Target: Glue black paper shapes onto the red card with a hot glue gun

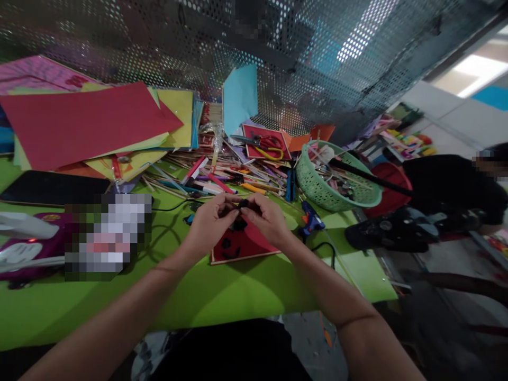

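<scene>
My left hand and my right hand meet over the table, thumbs and fingers pinched around a small black piece. What it is made of is too small to tell. Below them lies a red card edged with thin light sticks, with black shapes on its surface. Part of the card is hidden by my hands. Just right of my right hand rests a blue glue gun with an orange part.
Coloured paper sheets are stacked at the back left. Pens and sticks lie heaped behind my hands, near scissors. A green basket stands at right; a dark phone lies at left. A person is at far right.
</scene>
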A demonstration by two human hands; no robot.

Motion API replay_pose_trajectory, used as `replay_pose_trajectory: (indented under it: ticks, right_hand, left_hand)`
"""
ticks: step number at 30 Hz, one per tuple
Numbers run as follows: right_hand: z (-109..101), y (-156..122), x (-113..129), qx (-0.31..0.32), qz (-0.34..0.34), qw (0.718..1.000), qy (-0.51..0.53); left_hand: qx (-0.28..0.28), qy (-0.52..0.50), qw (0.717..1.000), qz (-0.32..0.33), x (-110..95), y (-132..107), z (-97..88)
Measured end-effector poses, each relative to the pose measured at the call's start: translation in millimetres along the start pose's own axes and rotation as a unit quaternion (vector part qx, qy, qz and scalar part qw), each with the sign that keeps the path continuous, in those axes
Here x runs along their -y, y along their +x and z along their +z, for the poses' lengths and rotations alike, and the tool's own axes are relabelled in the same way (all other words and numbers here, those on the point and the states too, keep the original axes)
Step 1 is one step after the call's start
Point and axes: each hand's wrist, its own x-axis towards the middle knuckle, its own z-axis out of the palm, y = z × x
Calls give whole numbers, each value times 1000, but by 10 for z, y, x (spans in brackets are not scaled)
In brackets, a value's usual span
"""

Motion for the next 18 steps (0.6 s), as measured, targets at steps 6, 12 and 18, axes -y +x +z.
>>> replay_pose_trajectory:
  ticks: [6,12,18]
  right_hand:
    - [-19,-19,-32,4,8,998,56]
    - [-4,-30,0,-57,-5,991,118]
    - [-6,-67,-1,-125,-50,988,78]
  left_hand:
    - [4,-55,998,-1,13,36,-5]
    - [-7,-29,999,25,-1,53,-35]
    - [-5,-124,992,-38,-54,35,-9]
